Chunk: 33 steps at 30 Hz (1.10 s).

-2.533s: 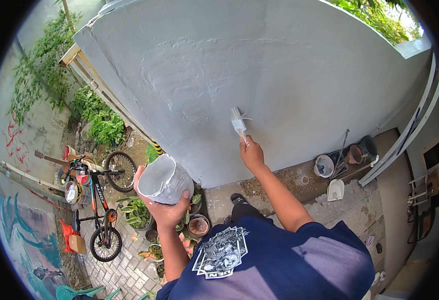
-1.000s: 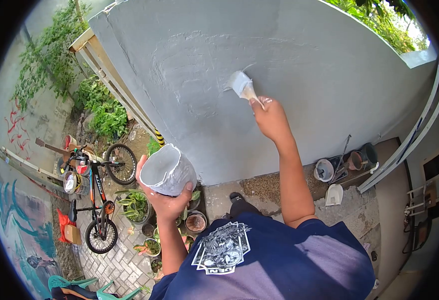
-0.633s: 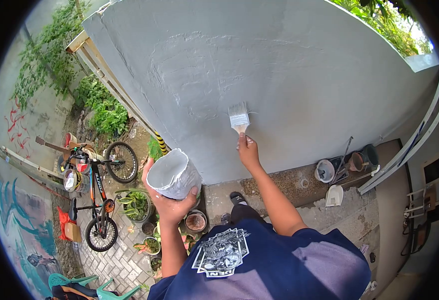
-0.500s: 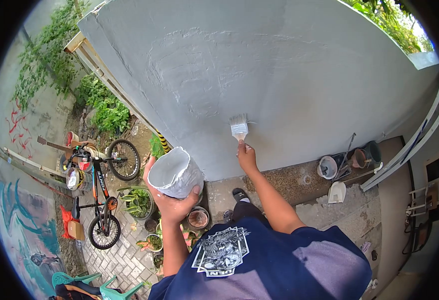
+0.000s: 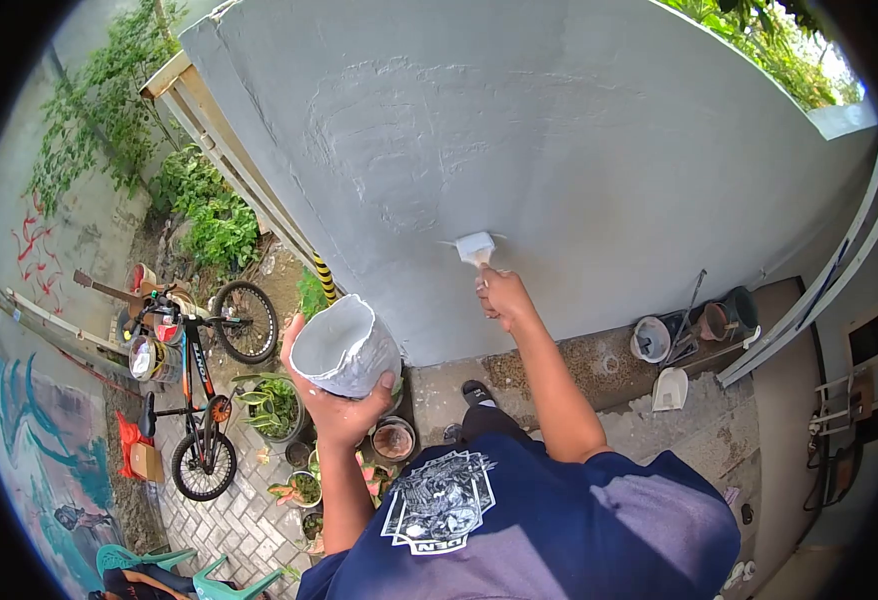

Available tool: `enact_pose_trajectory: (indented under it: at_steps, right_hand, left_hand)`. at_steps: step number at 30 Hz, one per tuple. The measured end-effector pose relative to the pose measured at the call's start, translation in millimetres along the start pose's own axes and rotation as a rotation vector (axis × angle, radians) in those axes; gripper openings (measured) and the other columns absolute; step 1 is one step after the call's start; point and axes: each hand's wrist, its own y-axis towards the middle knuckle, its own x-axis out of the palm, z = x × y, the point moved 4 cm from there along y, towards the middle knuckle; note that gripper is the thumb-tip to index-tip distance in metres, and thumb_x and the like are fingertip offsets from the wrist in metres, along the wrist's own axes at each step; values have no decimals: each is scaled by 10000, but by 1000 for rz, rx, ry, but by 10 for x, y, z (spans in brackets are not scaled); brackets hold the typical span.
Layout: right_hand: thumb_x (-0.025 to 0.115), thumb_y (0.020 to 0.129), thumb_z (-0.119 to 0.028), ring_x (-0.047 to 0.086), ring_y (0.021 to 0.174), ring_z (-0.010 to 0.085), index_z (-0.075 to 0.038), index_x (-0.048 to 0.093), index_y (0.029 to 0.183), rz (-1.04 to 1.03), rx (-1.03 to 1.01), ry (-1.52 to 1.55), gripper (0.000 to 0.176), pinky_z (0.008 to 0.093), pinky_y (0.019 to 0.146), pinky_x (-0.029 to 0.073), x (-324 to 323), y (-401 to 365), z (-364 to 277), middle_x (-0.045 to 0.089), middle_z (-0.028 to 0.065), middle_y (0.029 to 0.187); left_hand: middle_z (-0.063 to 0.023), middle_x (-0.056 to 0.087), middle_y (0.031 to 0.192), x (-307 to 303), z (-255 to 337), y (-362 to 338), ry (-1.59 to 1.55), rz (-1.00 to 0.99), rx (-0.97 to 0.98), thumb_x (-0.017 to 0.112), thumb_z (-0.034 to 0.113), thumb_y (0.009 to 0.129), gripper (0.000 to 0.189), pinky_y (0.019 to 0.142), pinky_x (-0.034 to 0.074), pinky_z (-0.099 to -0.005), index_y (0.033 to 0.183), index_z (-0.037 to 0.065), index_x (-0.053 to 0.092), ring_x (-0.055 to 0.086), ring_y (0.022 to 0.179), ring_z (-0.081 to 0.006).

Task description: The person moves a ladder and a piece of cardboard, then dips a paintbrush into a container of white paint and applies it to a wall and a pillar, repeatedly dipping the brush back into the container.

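Observation:
My right hand (image 5: pixel 505 297) is closed round the handle of a paintbrush (image 5: pixel 475 246), its pale bristles against the grey wall (image 5: pixel 579 180). Thin light streaks show on both sides of the bristles. In my left hand (image 5: pixel 347 410) is a paint-crusted white cup (image 5: pixel 349 352), tilted so that its open mouth faces me; fingers and thumb wrap its sides. Rough raised patches mark the wall up and to the left of the brush.
At left a bicycle (image 5: pixel 199 385) stands on paving beside potted plants (image 5: pixel 271 408). Buckets (image 5: pixel 650 340) and a white dustpan (image 5: pixel 670 388) sit along the wall's foot at right. Green plastic chairs (image 5: pixel 224 585) are at lower left, where part of a person (image 5: pixel 144 582) shows.
The brush has turned in my right hand, its bristles now seen flatter against the wall and slightly left. The view has shifted a little; my left hand still holds the cup.

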Motion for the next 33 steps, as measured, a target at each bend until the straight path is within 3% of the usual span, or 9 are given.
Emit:
enact_pose_trajectory:
  at_steps: [6,10,14,16,26,28,29,31,33]
  right_hand:
    - [501,1086,-399,345,486,37,-31,553,856,-89,-523,112,438,244,424,259,380,-787,-1503,448,-28,620]
    - [500,1085,-416,360,511,31,-52,544,829,-110,-710,108,446,237,437,271,554,-766,-1675,447,-39,630]
    - [503,1074,-474,365,501,36,-105,523,808,35,-537,-78,454,212,446,276,313,166,-424,448,-41,624]
    - [492,1087,-411,478,586,97,-62,537,742,78,-407,-126,493,295,570,409,105,337,209,486,-10,622]
    - [493,1056,-493,528,560,190,-43,579,753,273,-281,-331,549,371,556,420,-687,1193,2078,539,30,614]
    - [506,1050,-479,487,501,194,-54,584,794,252,266,-152,502,407,489,386,-801,1100,2355,522,36,614]
    - [506,1050,-479,487,501,194,-54,584,794,253,269,-147,502,407,489,386,-905,1135,2509,522,36,614]
    - [510,1046,-466,428,448,172,-61,573,835,269,634,-50,461,379,418,334,-1065,1296,2961,499,34,614]
    - [504,1055,-453,390,443,146,-50,580,896,245,523,-69,440,340,409,313,-903,1200,2581,471,21,614]
  left_hand:
    - [-176,471,1371,-17,-66,9,15,34,-28,925,304,658,1166,1047,468,-423,1534,6,217,559,1233,-278]
    - [-177,478,1362,-11,-64,-17,11,38,-25,925,310,650,1173,1047,472,-424,1532,-2,216,564,1228,-283]
    - [-175,477,1365,-19,-151,-8,-2,28,-36,920,306,647,1173,1047,477,-425,1534,0,215,568,1232,-290]
    - [-176,478,1364,-46,-181,-13,15,39,-61,919,303,647,1171,1046,478,-424,1534,1,215,570,1230,-290]
    - [-182,496,1353,-127,-231,-28,150,34,-76,918,315,657,1173,1036,491,-427,1537,4,209,581,1219,-289]
    - [-183,497,1353,-139,-226,-87,181,13,-80,919,316,655,1175,1034,492,-427,1537,5,208,583,1218,-289]
    - [-185,497,1356,-139,-217,-104,200,6,-91,919,317,655,1176,1034,492,-426,1538,6,208,583,1217,-289]
    - [-187,496,1359,-116,-211,-91,213,-3,-84,919,319,654,1177,1034,491,-425,1538,8,208,584,1216,-289]
    - [-185,497,1354,-100,-204,-112,138,4,-88,918,322,654,1175,1033,490,-424,1538,12,208,583,1213,-289]
